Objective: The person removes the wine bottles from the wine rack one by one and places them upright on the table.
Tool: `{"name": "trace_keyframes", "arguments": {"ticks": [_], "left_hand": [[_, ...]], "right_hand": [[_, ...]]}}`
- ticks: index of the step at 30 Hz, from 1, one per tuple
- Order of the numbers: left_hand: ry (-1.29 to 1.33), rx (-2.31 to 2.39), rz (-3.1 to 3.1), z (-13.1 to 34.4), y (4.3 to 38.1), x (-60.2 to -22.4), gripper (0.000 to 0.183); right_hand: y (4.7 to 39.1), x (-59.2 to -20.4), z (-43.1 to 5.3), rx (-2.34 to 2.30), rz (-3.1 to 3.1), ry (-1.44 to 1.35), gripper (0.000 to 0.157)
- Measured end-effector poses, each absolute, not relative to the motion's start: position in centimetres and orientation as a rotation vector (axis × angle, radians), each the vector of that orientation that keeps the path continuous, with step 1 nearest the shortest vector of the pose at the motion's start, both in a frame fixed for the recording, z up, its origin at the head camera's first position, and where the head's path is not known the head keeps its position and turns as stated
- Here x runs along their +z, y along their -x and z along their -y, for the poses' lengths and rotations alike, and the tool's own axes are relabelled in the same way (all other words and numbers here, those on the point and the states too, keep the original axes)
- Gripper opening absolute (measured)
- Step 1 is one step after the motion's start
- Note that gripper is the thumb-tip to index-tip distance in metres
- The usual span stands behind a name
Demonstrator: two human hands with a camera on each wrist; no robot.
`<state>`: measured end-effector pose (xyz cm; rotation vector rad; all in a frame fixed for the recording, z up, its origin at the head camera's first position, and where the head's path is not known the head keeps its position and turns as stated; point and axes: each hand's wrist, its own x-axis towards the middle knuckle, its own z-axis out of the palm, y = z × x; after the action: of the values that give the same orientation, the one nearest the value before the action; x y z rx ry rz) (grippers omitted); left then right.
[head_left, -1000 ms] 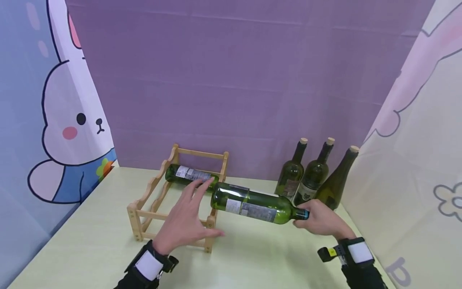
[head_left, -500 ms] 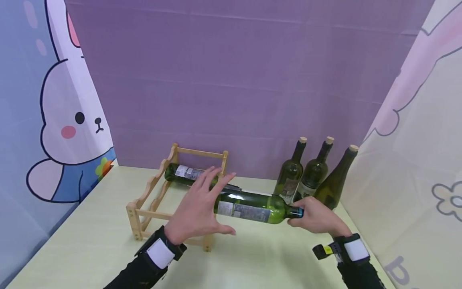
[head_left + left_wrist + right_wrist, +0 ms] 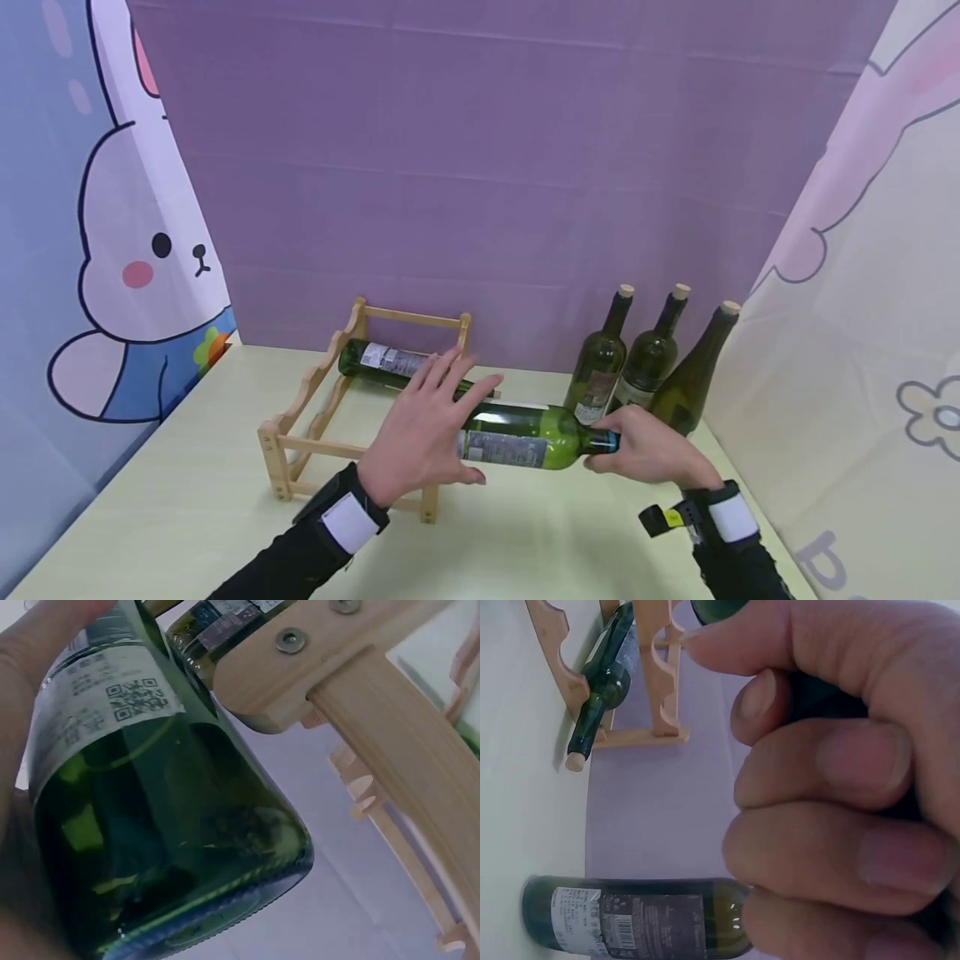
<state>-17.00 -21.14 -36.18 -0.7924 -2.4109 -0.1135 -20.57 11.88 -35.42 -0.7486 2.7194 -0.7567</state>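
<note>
A green glass wine bottle (image 3: pixel 513 437) with a grey-white label is held nearly level above the table, neck to the right. My right hand (image 3: pixel 656 447) grips its neck; in the right wrist view the curled fingers (image 3: pixel 832 847) hide most of that neck. Around the base end is my left hand (image 3: pixel 420 425), fingers spread above the bottle and thumb below. In the left wrist view the bottle's base (image 3: pixel 195 900) shows beside that hand; firm contact cannot be told. A wooden wine rack (image 3: pixel 318 446) stands beneath and left, with another bottle (image 3: pixel 386 358) lying across its back.
Three corked bottles stand at the back right: a left one (image 3: pixel 597 362), a middle one (image 3: pixel 651 354) and a right one (image 3: pixel 697 367) near the pale side curtain (image 3: pixel 862 375). A purple cloth (image 3: pixel 487 183) closes off the table's (image 3: pixel 517 550) back.
The held bottle has shifted slightly left with my right hand. My left hand has moved right, from beside the bottle's base to around it, covering the base end.
</note>
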Motion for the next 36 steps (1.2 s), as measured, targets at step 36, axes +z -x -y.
{"name": "trace_keyframes", "arguments": {"ticks": [36], "left_hand": [[0.672, -0.154, 2.350, 23.5, 14.9, -36.9, 0.087]], "right_hand": [[18.2, -34.0, -12.2, -1.367, -2.568, 1.034, 0.049]]}}
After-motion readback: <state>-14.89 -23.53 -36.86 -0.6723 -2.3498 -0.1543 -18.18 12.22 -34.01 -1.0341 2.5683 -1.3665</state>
